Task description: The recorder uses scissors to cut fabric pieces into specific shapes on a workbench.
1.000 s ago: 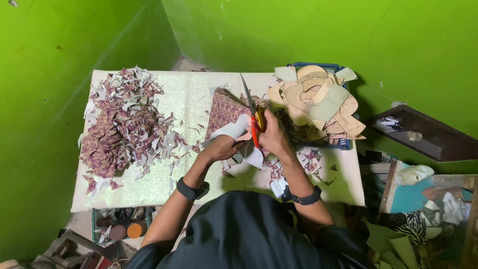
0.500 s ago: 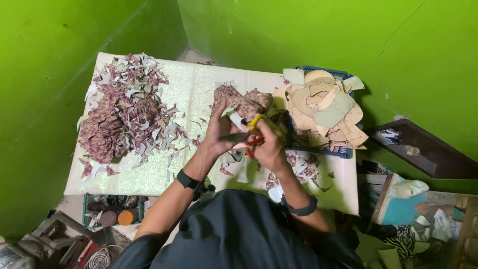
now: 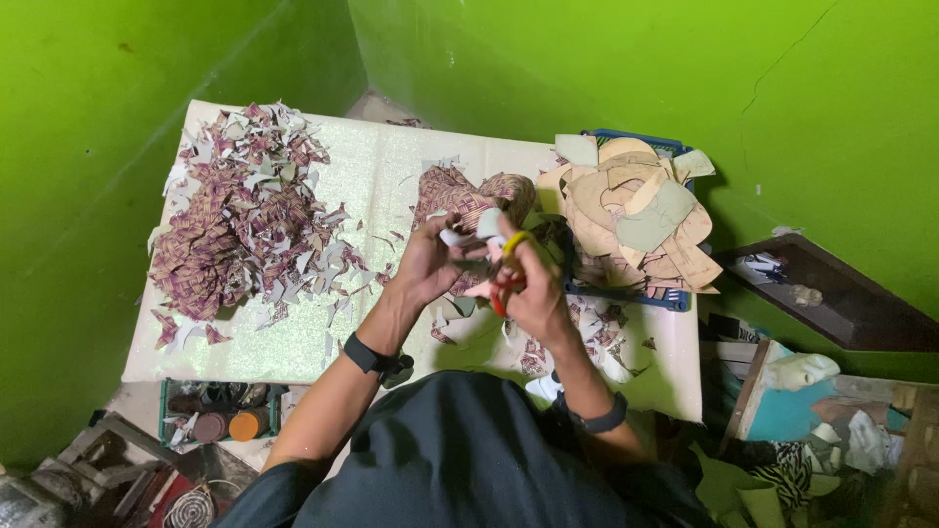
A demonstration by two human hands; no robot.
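Closest to the camera, a dark shirt and two forearms, a black band on each wrist, reaching out over the pale table (image 3: 293,342). The right hand (image 3: 533,288) is clenched round scissors (image 3: 509,269) with red and yellow handles, fingers through the loops; whether the blades are apart or together I can't tell, they're hidden between the hands. The left hand (image 3: 430,259) sits just beside it, fingers pinched on a woven patterned piece (image 3: 469,200), purple and cream, which rises from between both hands and curls away over the table just beyond the fingertips. Small offcuts lie scattered on the table under and around the wrists. Further left, well apart from the hands, a big heap of cut scraps (image 3: 245,215) in the same weave. To the right, beyond the right hand, a blue tray (image 3: 636,142) stacked with tan and pale green cut-out shapes (image 3: 631,205). Bright green walls close it all in behind
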